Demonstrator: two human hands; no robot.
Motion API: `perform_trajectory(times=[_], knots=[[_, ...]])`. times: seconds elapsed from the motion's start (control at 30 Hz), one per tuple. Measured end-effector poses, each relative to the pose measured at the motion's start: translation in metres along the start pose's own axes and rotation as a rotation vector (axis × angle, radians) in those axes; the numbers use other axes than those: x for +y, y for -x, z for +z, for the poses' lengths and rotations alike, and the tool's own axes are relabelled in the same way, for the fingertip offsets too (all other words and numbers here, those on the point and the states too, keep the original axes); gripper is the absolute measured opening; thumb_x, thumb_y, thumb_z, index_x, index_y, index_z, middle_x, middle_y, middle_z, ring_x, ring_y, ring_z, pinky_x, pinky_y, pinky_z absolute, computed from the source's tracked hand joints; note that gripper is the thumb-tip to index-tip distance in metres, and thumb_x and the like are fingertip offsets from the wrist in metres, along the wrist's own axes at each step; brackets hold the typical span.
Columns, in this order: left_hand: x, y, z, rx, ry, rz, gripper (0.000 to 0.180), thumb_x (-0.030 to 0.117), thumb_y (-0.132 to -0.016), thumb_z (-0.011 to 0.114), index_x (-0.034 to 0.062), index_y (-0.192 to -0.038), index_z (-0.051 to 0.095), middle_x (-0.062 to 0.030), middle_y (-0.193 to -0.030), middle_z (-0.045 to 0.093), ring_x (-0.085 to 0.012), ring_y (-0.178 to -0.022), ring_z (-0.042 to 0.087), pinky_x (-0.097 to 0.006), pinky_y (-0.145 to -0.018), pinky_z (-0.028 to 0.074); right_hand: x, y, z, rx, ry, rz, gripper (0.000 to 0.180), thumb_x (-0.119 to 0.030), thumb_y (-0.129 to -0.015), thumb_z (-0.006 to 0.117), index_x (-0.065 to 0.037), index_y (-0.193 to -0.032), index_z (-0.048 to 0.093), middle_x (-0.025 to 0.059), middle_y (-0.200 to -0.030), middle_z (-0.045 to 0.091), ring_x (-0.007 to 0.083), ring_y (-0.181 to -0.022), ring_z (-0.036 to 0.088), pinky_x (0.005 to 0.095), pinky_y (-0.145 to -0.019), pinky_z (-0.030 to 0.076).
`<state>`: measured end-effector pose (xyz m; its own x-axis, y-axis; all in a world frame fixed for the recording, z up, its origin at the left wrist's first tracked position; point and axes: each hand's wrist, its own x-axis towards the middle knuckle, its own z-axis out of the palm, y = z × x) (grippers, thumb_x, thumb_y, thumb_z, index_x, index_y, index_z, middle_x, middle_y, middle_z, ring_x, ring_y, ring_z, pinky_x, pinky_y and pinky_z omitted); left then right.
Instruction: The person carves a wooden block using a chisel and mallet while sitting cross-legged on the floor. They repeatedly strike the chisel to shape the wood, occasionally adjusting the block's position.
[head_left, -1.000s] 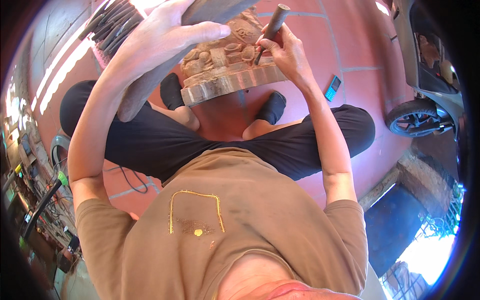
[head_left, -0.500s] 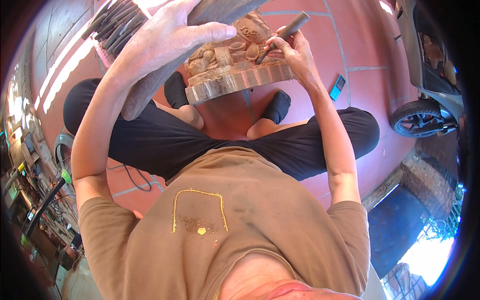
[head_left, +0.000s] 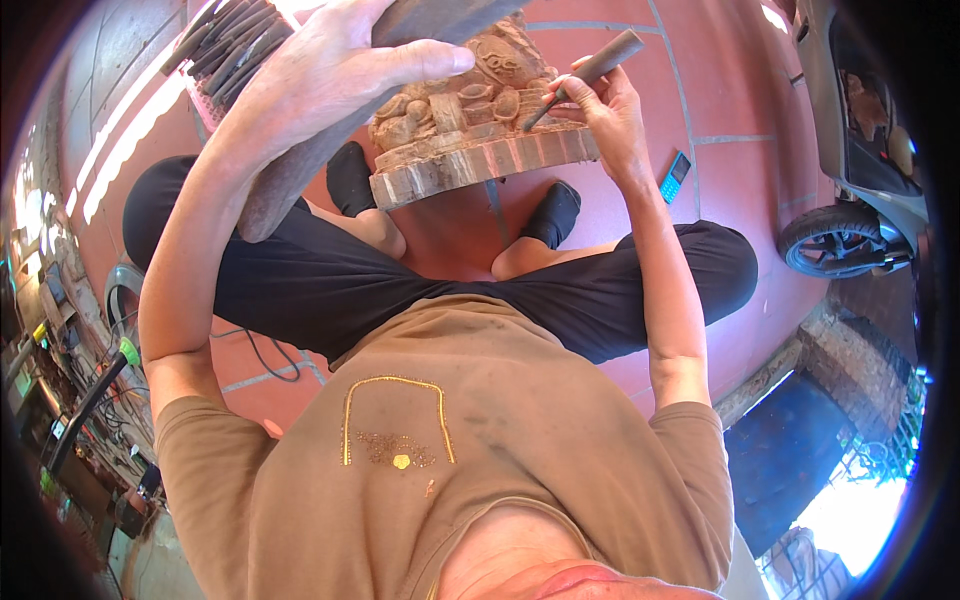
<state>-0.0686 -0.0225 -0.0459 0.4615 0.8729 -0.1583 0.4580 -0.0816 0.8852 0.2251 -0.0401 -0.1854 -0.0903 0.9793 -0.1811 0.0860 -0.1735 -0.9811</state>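
L hand (head_left: 330, 75) fingers clamped on mallet (head_left: 300, 160); R hand (head_left: 605, 105) fingers pinch chisel (head_left: 585, 75) on carving (head_left: 470, 140).

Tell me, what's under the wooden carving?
The wooden carving sits between two black-socked feet, on red floor tiles. Its base covers the spot right beneath, so that stays hidden.

The wood carving (head_left: 470, 120) is sitting on the floor (head_left: 720, 190) before the crossed legs (head_left: 420, 290), a phone (head_left: 675, 178) lying to its right.
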Motion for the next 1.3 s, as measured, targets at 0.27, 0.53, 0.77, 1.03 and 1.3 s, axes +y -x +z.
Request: perform_trajectory(times=[0.27, 0.53, 0.77, 1.03, 1.3], knots=[[0.0, -0.001, 0.002, -0.017, 0.011, -0.037, 0.066, 0.027, -0.087, 0.077, -0.0088, -0.137, 0.051, -0.0198, -0.122, 0.065, -0.0217, -0.113, 0.061, -0.033, -0.101, 0.045, -0.002, 0.006, 0.017, -0.003, 0.202, -0.035, 0.022, -0.005, -0.101, 0.059, -0.002, -0.121, 0.051, 0.0125, -0.102, 0.068, 0.02, -0.091, 0.071, 0.032, -0.08, 0.063], [0.003, -0.003, 0.003, -0.025, 0.016, -0.02, 0.065, 0.028, -0.088, 0.076, -0.0081, -0.136, 0.052, -0.0193, -0.121, 0.066, -0.0214, -0.112, 0.062, -0.033, -0.1, 0.046, 0.016, 0.005, 0.004, -0.021, -0.195, 0.091, 0.024, -0.01, -0.101, 0.061, -0.003, -0.121, 0.051, 0.0157, -0.104, 0.068, 0.0243, -0.096, 0.071, 0.0361, -0.082, 0.064], [0.009, 0.004, 0.002, 0.012, -0.093, 0.054, 0.064, 0.027, -0.087, 0.076, -0.0081, -0.135, 0.053, -0.0192, -0.12, 0.066, -0.022, -0.112, 0.062, -0.033, -0.1, 0.046, -0.016, 0.006, 0.001, 0.018, -0.1, -0.145, 0.024, -0.011, -0.1, 0.062, -0.003, -0.12, 0.052, 0.0161, -0.107, 0.069, 0.0257, -0.096, 0.072, 0.0388, -0.083, 0.063], [-0.002, -0.002, -0.001, 0.006, -0.037, 0.039, 0.066, 0.027, -0.087, 0.077, -0.0088, -0.136, 0.052, -0.0207, -0.121, 0.066, -0.0231, -0.114, 0.062, -0.034, -0.102, 0.045, 0.001, 0.012, 0.013, -0.026, 0.179, -0.118, 0.027, -0.004, -0.096, 0.068, -0.001, -0.119, 0.055, 0.0081, -0.103, 0.068, 0.0182, -0.094, 0.07, 0.0345, -0.086, 0.061], [-0.002, -0.002, 0.003, -0.025, 0.025, 0.051, 0.066, 0.026, -0.088, 0.076, -0.0091, -0.137, 0.051, -0.0207, -0.124, 0.065, -0.0228, -0.116, 0.061, -0.034, -0.103, 0.044, 0.007, 0.012, 0.019, 0.03, 0.124, -0.112, 0.027, -0.003, -0.096, 0.066, 0.001, -0.12, 0.053, 0.0112, -0.103, 0.068, 0.0211, -0.093, 0.071, 0.0346, -0.084, 0.062]])
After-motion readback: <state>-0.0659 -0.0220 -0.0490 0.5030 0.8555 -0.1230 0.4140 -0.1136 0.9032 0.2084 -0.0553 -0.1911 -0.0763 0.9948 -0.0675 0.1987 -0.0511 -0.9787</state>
